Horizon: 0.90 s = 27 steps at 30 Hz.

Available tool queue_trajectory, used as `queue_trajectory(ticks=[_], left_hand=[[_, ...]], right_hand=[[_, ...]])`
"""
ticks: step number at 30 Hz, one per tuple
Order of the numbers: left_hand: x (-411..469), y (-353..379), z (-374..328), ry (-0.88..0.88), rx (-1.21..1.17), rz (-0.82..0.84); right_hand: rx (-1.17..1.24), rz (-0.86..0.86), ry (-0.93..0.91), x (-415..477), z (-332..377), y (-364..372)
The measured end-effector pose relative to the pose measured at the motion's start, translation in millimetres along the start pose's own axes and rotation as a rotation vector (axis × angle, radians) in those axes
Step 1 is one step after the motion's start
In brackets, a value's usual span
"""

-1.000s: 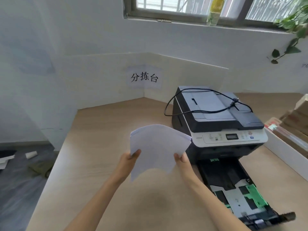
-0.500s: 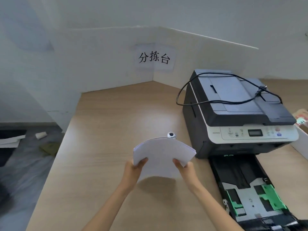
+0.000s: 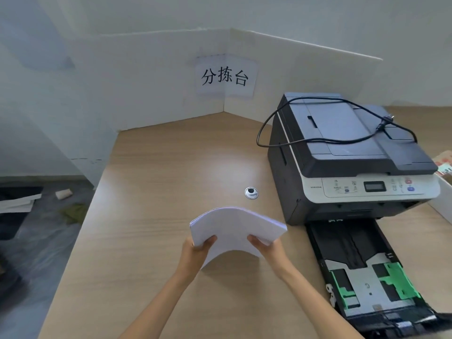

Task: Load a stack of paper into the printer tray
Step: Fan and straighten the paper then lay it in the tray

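Your bowed white stack of printer paper (image 3: 236,227) is up off the light wood desk (image 3: 156,216), pinched at its near edge by your left hand (image 3: 197,252) and right hand (image 3: 267,248). I'd square the edges before you swing toward 4 o'clock, where the pulled-out black tray with green guides (image 3: 367,280) sits below the dark grey printer (image 3: 347,157). Slide it in flat between the guides.

White paper stack (image 3: 234,226) bowed upward, left of the pulled-out empty printer tray (image 3: 367,272)
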<state>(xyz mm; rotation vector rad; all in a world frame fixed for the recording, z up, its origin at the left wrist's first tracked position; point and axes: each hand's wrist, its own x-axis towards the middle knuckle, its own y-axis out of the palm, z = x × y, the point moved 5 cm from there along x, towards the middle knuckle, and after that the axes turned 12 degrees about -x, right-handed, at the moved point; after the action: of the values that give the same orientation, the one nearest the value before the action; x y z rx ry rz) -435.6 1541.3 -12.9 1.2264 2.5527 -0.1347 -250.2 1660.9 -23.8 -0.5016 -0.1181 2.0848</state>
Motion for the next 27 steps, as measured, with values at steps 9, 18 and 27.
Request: queue_trajectory(ticks=[9,18,27], left_hand=[[-8,2,11,-0.055,-0.009,0.008],[10,-2,-50,-0.024,-0.169,0.075],[-2,-1,-78,0.017,-0.644,-0.126]], right_hand=[[-0.017,0.032,0.02,0,-9,-10],[0.045,0.256,0.029,-2,57,-44],[0.549,0.338,-0.04,-19,83,-18]])
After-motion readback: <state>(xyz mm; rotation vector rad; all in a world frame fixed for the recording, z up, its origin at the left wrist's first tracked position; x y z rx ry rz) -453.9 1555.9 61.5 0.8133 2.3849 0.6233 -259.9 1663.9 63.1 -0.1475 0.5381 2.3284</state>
